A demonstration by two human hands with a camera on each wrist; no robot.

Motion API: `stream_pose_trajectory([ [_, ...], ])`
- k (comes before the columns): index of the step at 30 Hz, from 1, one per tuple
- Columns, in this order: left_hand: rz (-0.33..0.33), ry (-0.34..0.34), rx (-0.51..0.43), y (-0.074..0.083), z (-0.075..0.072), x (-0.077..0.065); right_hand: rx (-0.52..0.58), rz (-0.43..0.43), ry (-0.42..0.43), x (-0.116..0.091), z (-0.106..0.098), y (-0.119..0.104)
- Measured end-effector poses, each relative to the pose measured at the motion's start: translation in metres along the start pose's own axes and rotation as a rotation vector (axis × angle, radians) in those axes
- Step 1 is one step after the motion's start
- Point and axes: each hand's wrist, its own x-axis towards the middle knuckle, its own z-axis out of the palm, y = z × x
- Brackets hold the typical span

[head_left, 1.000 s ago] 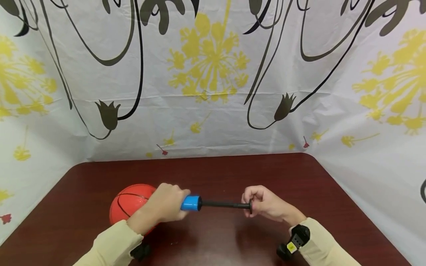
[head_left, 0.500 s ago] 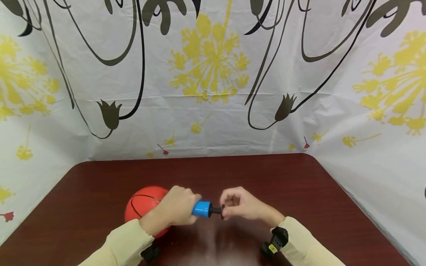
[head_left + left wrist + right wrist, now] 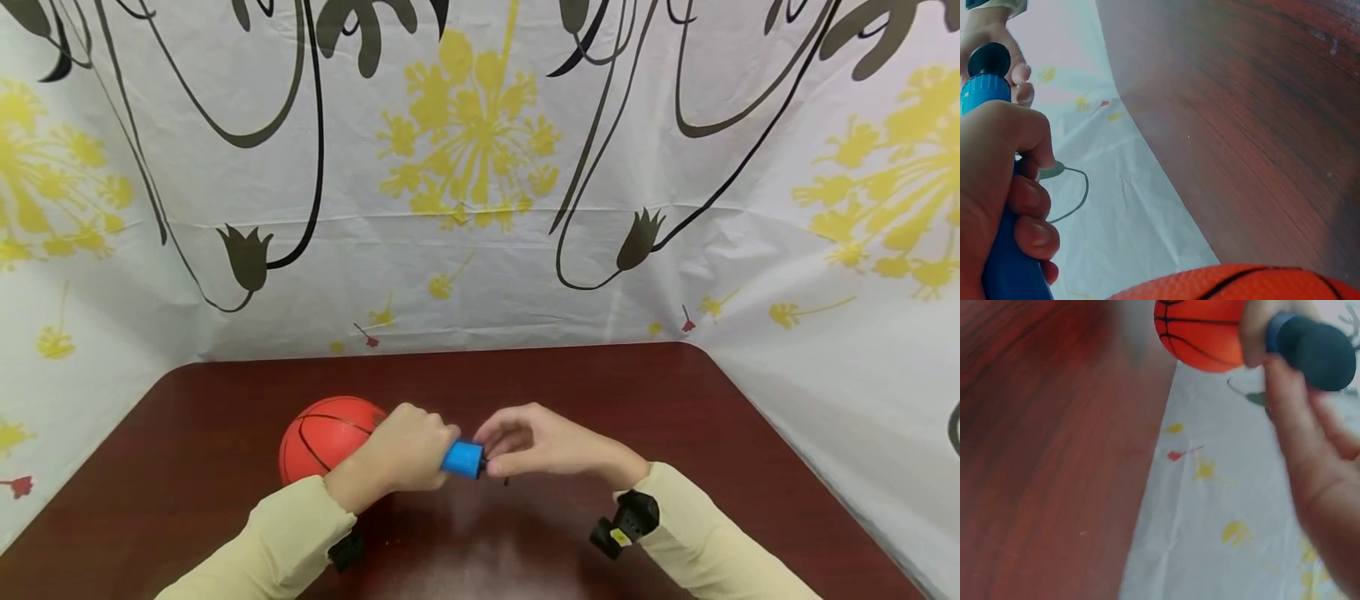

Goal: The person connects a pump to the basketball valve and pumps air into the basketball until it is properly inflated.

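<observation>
A blue hand pump (image 3: 463,459) lies nearly level above the table. Its barrel is gripped by my left hand (image 3: 408,450), fingers wrapped round it in the left wrist view. The pump's black plunger knob (image 3: 1325,356) sits close to the barrel's end. My right hand (image 3: 540,442) has thumb and fingers curved round that knob, thumb tip right at the blue end. An orange-red toy basketball (image 3: 322,437) rests on the table, partly behind my left hand. The pump's other end is hidden by the left hand.
A dark red-brown table (image 3: 637,400) lies under everything, with rounded far corners. White cloth (image 3: 480,283) printed with yellow and grey flowers hangs round its back and sides. Black wrist cameras (image 3: 630,521) are strapped at both cream sleeves.
The right hand has moved left, driving the long black plunger rod into the barrel. The left hand, pump and ball have shifted somewhat to the right.
</observation>
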Motion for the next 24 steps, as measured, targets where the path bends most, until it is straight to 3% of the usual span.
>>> stream_pose_trajectory([
  [3,0.032,0.004,0.027,0.002,0.001,0.004,-0.174,0.046,0.014,0.007,0.009,-0.006],
  [6,0.064,0.026,0.038,0.005,0.002,0.007,-0.282,0.112,0.030,0.013,0.020,-0.010],
  [11,0.084,-0.002,0.054,0.010,0.002,0.008,-0.249,0.215,0.023,0.015,0.032,-0.012],
  [14,0.065,-0.046,0.054,0.012,0.001,0.008,-0.244,0.215,0.018,0.014,0.034,-0.011],
  [17,0.044,-0.047,0.038,0.012,0.000,0.008,-0.287,0.192,0.039,0.012,0.033,-0.011],
  [20,0.029,0.011,0.020,0.010,-0.001,0.005,-0.315,0.177,0.065,0.010,0.032,-0.011],
  [24,-0.025,0.168,-0.052,-0.002,0.000,-0.007,-0.326,0.182,0.101,0.006,0.028,-0.011],
])
